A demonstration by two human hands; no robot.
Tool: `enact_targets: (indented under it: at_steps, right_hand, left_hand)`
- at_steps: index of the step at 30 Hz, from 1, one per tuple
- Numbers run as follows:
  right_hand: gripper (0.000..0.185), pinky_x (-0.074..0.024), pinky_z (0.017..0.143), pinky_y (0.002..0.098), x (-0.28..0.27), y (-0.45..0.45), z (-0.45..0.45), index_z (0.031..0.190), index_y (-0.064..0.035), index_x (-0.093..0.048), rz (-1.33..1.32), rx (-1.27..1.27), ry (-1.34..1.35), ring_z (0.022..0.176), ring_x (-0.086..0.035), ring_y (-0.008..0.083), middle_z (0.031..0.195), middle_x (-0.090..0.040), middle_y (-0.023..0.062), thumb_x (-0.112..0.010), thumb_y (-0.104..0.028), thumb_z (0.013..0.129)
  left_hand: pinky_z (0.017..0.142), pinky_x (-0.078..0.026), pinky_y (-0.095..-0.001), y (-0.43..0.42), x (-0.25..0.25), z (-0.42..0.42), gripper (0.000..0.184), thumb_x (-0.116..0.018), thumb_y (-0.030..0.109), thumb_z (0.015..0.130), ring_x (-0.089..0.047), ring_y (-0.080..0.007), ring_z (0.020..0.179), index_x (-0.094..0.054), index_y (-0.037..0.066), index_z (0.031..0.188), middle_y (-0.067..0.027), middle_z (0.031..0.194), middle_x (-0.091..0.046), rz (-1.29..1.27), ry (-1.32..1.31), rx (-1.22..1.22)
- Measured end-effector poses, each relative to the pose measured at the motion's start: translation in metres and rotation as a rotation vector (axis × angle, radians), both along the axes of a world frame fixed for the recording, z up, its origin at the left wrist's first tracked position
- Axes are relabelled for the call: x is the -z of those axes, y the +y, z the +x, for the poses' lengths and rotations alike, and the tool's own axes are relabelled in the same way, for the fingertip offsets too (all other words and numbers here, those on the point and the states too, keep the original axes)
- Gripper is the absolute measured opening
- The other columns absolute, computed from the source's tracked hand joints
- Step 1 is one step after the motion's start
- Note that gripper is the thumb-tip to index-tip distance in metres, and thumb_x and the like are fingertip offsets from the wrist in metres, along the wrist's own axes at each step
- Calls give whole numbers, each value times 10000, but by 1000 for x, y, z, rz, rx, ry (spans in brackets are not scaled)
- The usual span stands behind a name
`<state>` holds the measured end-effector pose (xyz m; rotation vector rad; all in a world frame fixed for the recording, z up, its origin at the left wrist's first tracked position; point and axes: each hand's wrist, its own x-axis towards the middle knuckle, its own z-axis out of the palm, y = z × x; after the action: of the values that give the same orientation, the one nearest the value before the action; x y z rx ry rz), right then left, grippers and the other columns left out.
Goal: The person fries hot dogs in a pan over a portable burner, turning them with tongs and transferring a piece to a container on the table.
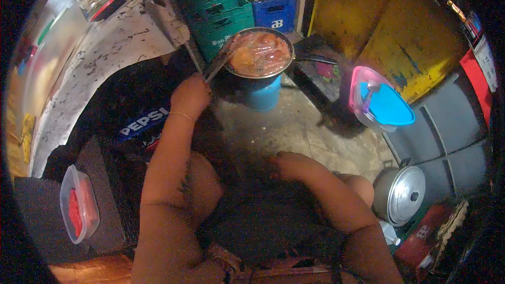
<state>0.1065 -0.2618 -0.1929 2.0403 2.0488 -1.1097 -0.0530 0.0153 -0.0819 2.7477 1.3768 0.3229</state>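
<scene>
My left hand (190,97) is closed around the handle end of long metal tongs (216,66), whose far end reaches the left side of a frying pan. Several reddish-orange pieces of food (260,50) lie in bubbling liquid in the pan (258,76). The pan sits over a light-blue cylinder (263,94), with its dark handle (315,59) pointing right. Close to my knees, my right hand (295,167) hangs low, away from the pan; its fingers are too dark to read.
Green crates (223,21) and a blue crate (275,14) stand behind the pan. To the right are a pink-rimmed tub with a blue lid (392,108) and a lidded metal pot (407,194). At left, a plastic container (80,205) holds something red, beside a dark PEPSI cloth (144,123).
</scene>
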Motion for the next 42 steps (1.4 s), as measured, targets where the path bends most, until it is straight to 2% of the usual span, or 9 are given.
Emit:
enact_targets:
  at_steps: [8, 14, 17, 20, 23, 28, 32, 35, 42]
  right_hand:
    - [611, -518, 932, 525, 9, 5, 2, 1397, -134, -529, -43, -39, -5, 1141, -613, 423, 1258, -610, 220, -688, -439, 891]
    - [600, -517, 933, 521, 9, 3, 4, 1364, -119, -548, 13, -50, 28, 1129, -616, 431, 1253, -617, 221, -686, -458, 888]
    - [609, -519, 929, 521, 22, 7, 5, 1370, -118, -542, -32, -72, 6, 1120, -620, 430, 1246, -621, 226, -687, -458, 885]
    - [605, -523, 919, 523, 5, 3, 1, 1363, -116, -543, 29, -33, 1, 1107, -626, 429, 1218, -633, 231, -685, -458, 885]
    - [596, -523, 918, 523, 10, 5, 1, 1350, -110, -548, -28, -42, -26, 1110, -625, 430, 1217, -633, 232, -685, -459, 886]
    - [587, -519, 930, 524, 15, 3, 3, 1342, -107, -552, -9, -46, -20, 1128, -617, 429, 1246, -618, 223, -691, -448, 885]
    - [589, -519, 933, 523, -3, 2, 3, 1357, -115, -549, -19, -44, -15, 1128, -617, 425, 1235, -619, 217, -696, -433, 884]
    - [612, -519, 934, 521, -4, -5, 3, 1389, -128, -536, 68, -16, 17, 1128, -616, 425, 1227, -617, 217, -698, -426, 879]
    - [667, -518, 943, 515, 2, -4, 5, 1436, -134, -505, 47, -29, 16, 1131, -623, 428, 1242, -631, 239, -686, -450, 877]
  left_hand:
    - [840, -555, -507, -10, -13, -7, 234, -530, 161, 897, -689, -403, 979, -685, 56, 1038, -207, 1024, -712, 36, 78, -18]
    - [747, -588, -494, -13, -9, -9, 206, -526, 120, 900, -716, -375, 913, -709, 56, 968, -200, 1004, -714, 185, 174, 44]
    - [727, -593, -492, -11, -4, -8, 197, -540, 126, 899, -721, -369, 889, -709, 55, 969, -191, 987, -707, 243, 201, 67]
    - [726, -595, -483, -10, 0, -6, 193, -541, 129, 901, -721, -363, 883, -711, 60, 965, -173, 975, -699, 305, 191, 90]
    - [720, -595, -481, -15, 0, 0, 194, -541, 135, 906, -722, -353, 886, -709, 72, 980, -156, 980, -698, 330, 193, 76]
    - [725, -593, -483, -17, 4, 10, 207, -529, 139, 917, -721, -343, 897, -707, 87, 1009, -142, 987, -699, 330, 217, 59]
    - [740, -591, -487, -21, 0, 14, 224, -512, 146, 932, -721, -347, 922, -715, 97, 1014, -136, 998, -702, 327, 211, 42]
    - [760, -589, -489, -14, 5, 15, 235, -502, 150, 941, -719, -357, 927, -715, 97, 1027, -147, 1010, -703, 279, 219, 23]
    - [805, -577, -496, 1, 5, 7, 240, -521, 125, 923, -705, -384, 961, -709, 86, 1068, -184, 1055, -709, 154, 100, 3]
